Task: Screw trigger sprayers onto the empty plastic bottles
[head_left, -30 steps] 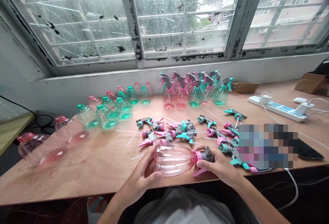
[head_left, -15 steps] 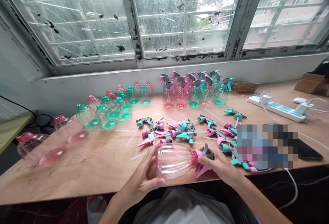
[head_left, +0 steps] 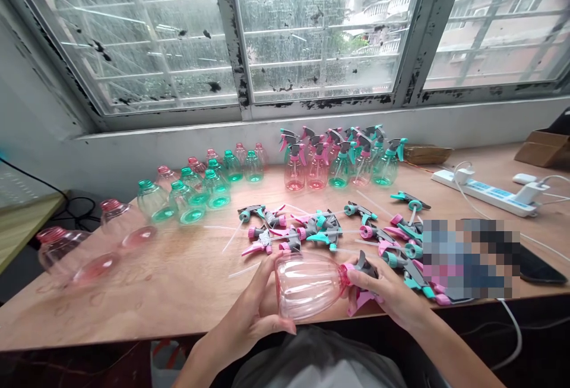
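Now both hands [head_left: 258, 311] hold pink bottle [head_left: 307, 284] over table edge [head_left: 178, 336].

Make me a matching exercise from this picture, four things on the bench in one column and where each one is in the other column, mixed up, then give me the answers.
Things:
1. pink bottle
2. power strip
3. capless bottles
4. finished spray bottles

Places:
A. standing in a group at the back of the table, below the window's middle pane
B. lying sideways between the left hand and the right hand
C. at the right, with white plugs in it
D. standing left of centre, open necks up

Pairs: 1-B, 2-C, 3-D, 4-A
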`<control>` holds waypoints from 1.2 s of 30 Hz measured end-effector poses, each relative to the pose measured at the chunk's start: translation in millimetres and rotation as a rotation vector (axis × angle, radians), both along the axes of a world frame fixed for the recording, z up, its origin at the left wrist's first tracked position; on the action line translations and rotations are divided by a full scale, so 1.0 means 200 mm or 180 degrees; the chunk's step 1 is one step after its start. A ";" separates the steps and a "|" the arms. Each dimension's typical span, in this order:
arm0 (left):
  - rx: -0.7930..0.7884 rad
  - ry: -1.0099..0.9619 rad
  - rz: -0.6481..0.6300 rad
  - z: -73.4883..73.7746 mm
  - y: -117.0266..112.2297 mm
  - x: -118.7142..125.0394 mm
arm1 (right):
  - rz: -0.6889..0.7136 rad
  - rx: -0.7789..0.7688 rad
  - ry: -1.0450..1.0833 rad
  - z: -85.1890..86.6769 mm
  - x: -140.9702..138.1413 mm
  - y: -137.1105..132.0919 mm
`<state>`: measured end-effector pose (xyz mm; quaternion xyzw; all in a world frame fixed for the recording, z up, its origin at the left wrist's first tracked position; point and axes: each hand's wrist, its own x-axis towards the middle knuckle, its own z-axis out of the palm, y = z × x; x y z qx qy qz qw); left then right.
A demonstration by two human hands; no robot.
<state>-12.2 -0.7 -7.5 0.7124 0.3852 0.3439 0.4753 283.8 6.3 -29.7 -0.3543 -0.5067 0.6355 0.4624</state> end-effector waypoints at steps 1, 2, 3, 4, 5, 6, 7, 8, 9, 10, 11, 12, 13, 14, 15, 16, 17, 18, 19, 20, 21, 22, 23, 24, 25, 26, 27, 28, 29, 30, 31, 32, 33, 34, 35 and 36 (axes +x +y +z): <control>-0.0006 0.0046 0.0000 0.00 0.00 0.00 | 0.0004 -0.0032 0.0005 0.00 0.00 0.00; -0.0023 0.0082 0.0002 0.00 0.00 -0.01 | 0.0008 -0.0074 0.0013 0.00 0.00 0.00; -0.0031 0.0101 -0.0020 -0.01 0.00 -0.01 | 0.0006 -0.0121 0.0020 0.00 0.00 0.00; -0.0024 0.0101 -0.0063 -0.01 0.01 -0.02 | -0.0002 -0.0165 0.0021 0.00 -0.01 0.00; -0.0002 0.0080 -0.0119 -0.01 0.01 -0.03 | -0.0010 -0.0195 0.0019 0.00 -0.01 0.00; 0.0026 0.0046 -0.0162 -0.02 0.02 -0.03 | -0.0016 -0.0202 0.0022 0.01 -0.01 -0.01; 0.0043 0.0016 -0.0200 -0.02 0.02 -0.03 | -0.0021 -0.0181 0.0026 0.02 -0.01 -0.01; 0.0042 -0.0007 -0.0217 -0.02 0.02 -0.04 | -0.0018 -0.0127 0.0023 0.04 0.00 -0.02; 0.0017 -0.0011 -0.0214 -0.01 0.03 -0.03 | -0.0016 -0.0038 0.0011 0.07 0.01 -0.03; -0.0016 -0.0013 -0.0181 -0.01 0.02 -0.03 | -0.0041 0.0092 -0.0051 0.11 0.03 -0.03; -0.0047 -0.0004 -0.0160 -0.01 0.02 -0.03 | -0.0082 0.0266 -0.0172 0.15 0.05 -0.03; -0.0064 0.0010 -0.0150 -0.01 0.02 -0.02 | -0.0184 0.0508 -0.0380 0.21 0.08 -0.01; -0.0060 0.0029 -0.0155 0.00 0.01 -0.01 | -0.0360 0.0768 -0.0692 0.27 0.11 0.01; -0.0040 0.0055 -0.0166 0.00 0.01 -0.01 | -0.0511 0.1025 -0.1096 0.35 0.14 0.05; -0.0010 0.0084 -0.0189 0.00 0.01 0.00 | -0.0656 0.1270 -0.1467 0.43 0.17 0.10; 0.0016 0.0116 -0.0211 0.01 0.01 0.00 | -0.0697 0.1525 -0.1720 0.51 0.19 0.16; 0.0031 0.0150 -0.0228 0.01 0.00 0.00 | -0.0683 0.1739 -0.1928 0.59 0.20 0.23; 0.0036 0.0181 -0.0239 0.01 0.00 0.00 | -0.0671 0.1949 -0.2240 0.67 0.20 0.31; 0.0036 0.0206 -0.0249 0.01 0.00 -0.01 | -0.0780 0.2231 -0.2693 0.74 0.20 0.39; 0.0032 0.0231 -0.0265 0.01 0.01 -0.01 | -0.1006 0.2514 -0.3321 0.80 0.18 0.47; 0.0025 0.0255 -0.0286 0.01 0.01 -0.01 | -0.1132 0.2590 -0.3568 0.84 0.16 0.54; 0.0014 0.0277 -0.0308 0.01 0.01 -0.02 | -0.1107 0.2610 -0.3698 0.88 0.13 0.62; 0.0000 0.0297 -0.0326 0.01 0.01 -0.02 | -0.1106 0.2633 -0.3808 0.89 0.10 0.68; -0.0019 0.0316 -0.0333 0.01 0.01 -0.02 | -0.1097 0.2632 -0.3926 0.90 0.07 0.74; -0.0035 0.0328 -0.0336 0.01 0.01 -0.02 | -0.1055 0.2608 -0.4046 0.90 0.04 0.80; -0.0044 0.0335 -0.0338 0.01 0.01 -0.02 | -0.1031 0.2539 -0.4176 0.88 0.01 0.85; -0.0051 0.0335 -0.0341 0.01 0.01 -0.02 | -0.0976 0.2466 -0.4295 0.87 -0.03 0.89; -0.0059 0.0333 -0.0348 0.01 0.01 -0.02 | -0.0943 0.2398 -0.4408 0.85 -0.05 0.94; -0.0070 0.0327 -0.0361 0.01 0.01 -0.02 | -0.0880 0.2339 -0.4509 0.83 -0.08 0.98; -0.0083 0.0320 -0.0378 0.01 0.01 -0.02 | -0.0801 0.2287 -0.4596 0.81 -0.11 1.01; -0.0093 0.0309 -0.0393 0.01 0.01 -0.02 | -0.0723 0.2244 -0.4673 0.80 -0.13 1.04; -0.0101 0.0293 -0.0403 0.01 0.01 -0.02 | -0.0658 0.2209 -0.4742 0.79 -0.15 1.07; -0.0109 0.0269 -0.0410 0.02 0.01 -0.03 | -0.0609 0.2179 -0.4803 0.79 -0.16 1.10; -0.0113 0.0242 -0.0417 0.02 0.01 -0.03 | -0.0572 0.2156 -0.4860 0.79 -0.18 1.12; -0.0121 0.0220 -0.0424 0.02 0.01 -0.03 | -0.0551 0.2133 -0.4918 0.80 -0.20 1.14; -0.0131 0.0208 -0.0432 0.02 0.01 -0.03 | -0.0542 0.2108 -0.4977 0.81 -0.21 1.15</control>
